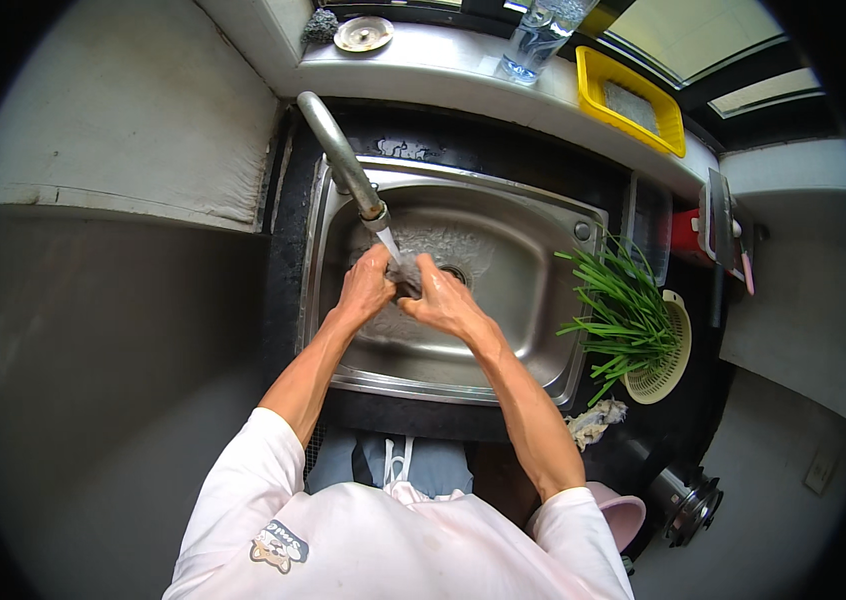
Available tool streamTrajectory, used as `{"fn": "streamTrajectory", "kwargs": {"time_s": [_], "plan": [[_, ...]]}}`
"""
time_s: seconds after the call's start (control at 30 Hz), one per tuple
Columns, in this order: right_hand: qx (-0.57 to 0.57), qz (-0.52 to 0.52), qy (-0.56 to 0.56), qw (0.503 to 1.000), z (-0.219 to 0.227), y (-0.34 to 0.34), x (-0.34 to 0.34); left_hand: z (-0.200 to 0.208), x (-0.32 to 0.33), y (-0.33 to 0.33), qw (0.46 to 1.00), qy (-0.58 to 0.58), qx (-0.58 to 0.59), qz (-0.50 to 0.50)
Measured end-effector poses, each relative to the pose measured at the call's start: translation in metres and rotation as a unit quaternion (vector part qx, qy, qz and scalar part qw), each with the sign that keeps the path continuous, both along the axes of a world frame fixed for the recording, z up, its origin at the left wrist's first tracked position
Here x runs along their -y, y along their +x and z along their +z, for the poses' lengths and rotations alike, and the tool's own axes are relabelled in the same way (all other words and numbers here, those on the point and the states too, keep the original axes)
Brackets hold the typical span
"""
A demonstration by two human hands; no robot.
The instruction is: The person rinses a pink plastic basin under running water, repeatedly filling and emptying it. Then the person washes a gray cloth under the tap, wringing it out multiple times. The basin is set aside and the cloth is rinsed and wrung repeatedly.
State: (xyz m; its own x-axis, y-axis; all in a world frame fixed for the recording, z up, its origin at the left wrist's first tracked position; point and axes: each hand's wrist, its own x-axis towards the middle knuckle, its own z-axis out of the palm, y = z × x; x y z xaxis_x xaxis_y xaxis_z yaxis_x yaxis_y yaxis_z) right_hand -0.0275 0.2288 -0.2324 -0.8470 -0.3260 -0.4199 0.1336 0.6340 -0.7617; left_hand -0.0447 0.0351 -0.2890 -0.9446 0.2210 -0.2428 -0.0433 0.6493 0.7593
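Both my hands are in the steel sink point(528, 295), under water running from the curved metal tap point(343, 160). My left hand point(368, 285) is closed, its fingers curled inward just below the spout. Close beside it, my right hand point(442, 298) is closed too, with the thumb side toward the stream. Between them shows a small greyish patch, blurred by the splashing water. I cannot make out whether it is an object or only water. The drain lies just beyond my right hand, partly covered by it.
Right of the sink, green stalks point(623, 310) lie over a cream colander point(678, 350), their ends over the sink rim. A crumpled rag point(596, 423) is nearby. A cleaver point(719, 225) stands at the back right. The sill holds a yellow basket point(588, 80) and a clear bottle point(538, 45).
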Motion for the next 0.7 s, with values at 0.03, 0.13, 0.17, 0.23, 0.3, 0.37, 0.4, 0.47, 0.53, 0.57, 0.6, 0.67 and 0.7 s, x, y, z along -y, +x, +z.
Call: {"fn": "streamTrajectory", "kwargs": {"time_s": [0.03, 0.13, 0.17, 0.23, 0.3, 0.37, 0.4, 0.47, 0.53, 0.57, 0.6, 0.67, 0.7], "plan": [[-0.053, 0.014, 0.050, 0.997, 0.000, -0.001, -0.009, 0.007, 0.001, -0.002, 1.000, -0.013, 0.010, 0.004], [-0.083, -0.033, 0.131, 0.987, -0.012, -0.006, -0.020, 0.016, 0.004, 0.002, 0.997, 0.010, -0.072, 0.041], [-0.078, -0.062, 0.122, 0.988, -0.017, -0.009, -0.018, 0.012, 0.006, 0.005, 0.990, 0.025, -0.133, 0.040], [0.001, -0.094, 0.042, 0.995, -0.025, -0.010, -0.001, -0.007, 0.010, 0.020, 0.985, 0.092, 0.014, 0.146], [0.027, -0.086, -0.036, 0.995, -0.024, -0.004, 0.026, -0.035, 0.013, 0.036, 0.893, 0.203, 0.277, 0.292], [0.073, -0.079, -0.113, 0.988, -0.012, 0.006, 0.050, -0.057, 0.016, 0.046, 0.721, 0.381, 0.440, 0.376], [0.052, -0.075, -0.122, 0.988, -0.002, 0.014, 0.061, -0.061, 0.015, 0.050, 0.682, 0.507, 0.430, 0.304], [-0.011, -0.038, -0.188, 0.981, 0.023, 0.034, 0.076, -0.054, 0.015, 0.059, 0.620, 0.637, 0.365, 0.277], [-0.063, -0.025, -0.218, 0.974, 0.048, 0.057, 0.091, -0.028, 0.012, 0.068, 0.644, 0.664, 0.289, 0.246], [-0.094, -0.002, -0.182, 0.979, 0.057, 0.066, 0.098, -0.010, 0.012, 0.072, 0.655, 0.661, 0.272, 0.245], [-0.078, 0.016, -0.154, 0.985, 0.062, 0.072, 0.102, 0.006, 0.012, 0.075, 0.663, 0.660, 0.260, 0.241], [-0.130, 0.007, -0.138, 0.982, 0.062, 0.075, 0.110, 0.027, 0.008, 0.074, 0.668, 0.662, 0.245, 0.238], [-0.149, -0.025, -0.103, 0.983, 0.055, 0.071, 0.111, 0.031, 0.004, 0.071, 0.664, 0.666, 0.241, 0.240]]}}
